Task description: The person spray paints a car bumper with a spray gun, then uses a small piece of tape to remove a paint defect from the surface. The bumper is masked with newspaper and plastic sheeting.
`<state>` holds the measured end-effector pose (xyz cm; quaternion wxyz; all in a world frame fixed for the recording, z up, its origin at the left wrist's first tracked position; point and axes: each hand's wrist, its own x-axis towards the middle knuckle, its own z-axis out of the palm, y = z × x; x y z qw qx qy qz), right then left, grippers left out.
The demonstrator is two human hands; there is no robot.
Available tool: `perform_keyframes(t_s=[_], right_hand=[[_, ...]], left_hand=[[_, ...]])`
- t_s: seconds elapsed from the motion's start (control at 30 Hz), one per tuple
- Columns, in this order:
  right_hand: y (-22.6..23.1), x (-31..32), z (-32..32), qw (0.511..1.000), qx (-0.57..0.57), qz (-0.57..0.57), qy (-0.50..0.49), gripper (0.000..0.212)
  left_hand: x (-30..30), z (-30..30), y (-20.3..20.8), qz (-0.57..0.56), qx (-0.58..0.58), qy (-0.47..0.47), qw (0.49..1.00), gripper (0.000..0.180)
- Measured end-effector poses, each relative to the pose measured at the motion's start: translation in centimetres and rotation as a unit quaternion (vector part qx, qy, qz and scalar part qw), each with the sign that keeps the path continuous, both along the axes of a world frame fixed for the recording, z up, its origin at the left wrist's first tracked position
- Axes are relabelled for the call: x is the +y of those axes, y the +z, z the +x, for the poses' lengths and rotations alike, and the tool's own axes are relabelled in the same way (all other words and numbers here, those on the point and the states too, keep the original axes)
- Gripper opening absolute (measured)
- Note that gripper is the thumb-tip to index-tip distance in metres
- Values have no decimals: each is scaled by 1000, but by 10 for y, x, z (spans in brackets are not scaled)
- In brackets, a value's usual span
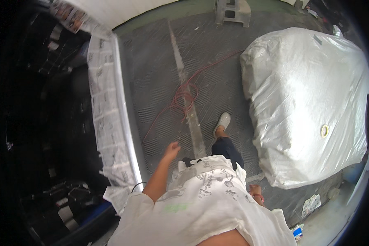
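My left hand point(173, 151) hangs above the dark floor, its fingers loosely curled in, and I see nothing in it. A long side panel point(125, 108), edged with newspaper masking point(106, 102), runs to the left of that hand, apart from it. My right hand point(255, 191) is low at my right side, with a reddish band at the wrist. Its fingers are small and partly hidden, so their pose is unclear. Nearest to it is the lower corner of a large silvery cover point(303, 106), draped over a bulky object. A tape roll point(324, 131) lies on the cover.
A coiled red hose point(185, 100) lies across the ribbed dark floor point(151, 69) ahead of my feet. Beyond it stands a grey step stool point(233, 13). Dark equipment fills the left side. A printed sheet point(311, 206) and a blue-and-white packet point(297, 233) are at the lower right.
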<state>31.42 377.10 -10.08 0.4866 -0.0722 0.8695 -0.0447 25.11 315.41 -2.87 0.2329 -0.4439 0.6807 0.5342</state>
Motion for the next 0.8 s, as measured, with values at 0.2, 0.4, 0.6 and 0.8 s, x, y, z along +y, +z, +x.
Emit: perform_keyframes(t_s=[0.2, 0.4, 0.6, 0.8], right_hand=[[-81, 1, -301, 978, 208, -7, -25, 44], [101, -167, -665, 892, 320, -222, -230, 46], [121, -278, -845, 856, 324, -286, -284, 43], [93, -316, -840, 871, 219, -238, -369, 43]], left_hand=[[6, -82, -33, -7, -165, 79, 983, 49], [-28, -291, 2, -67, -18, 11, 998, 47], [-101, -428, -65, 178, -21, 299, 937, 43], [-176, -705, 21, 43, 125, 79, 988, 40]])
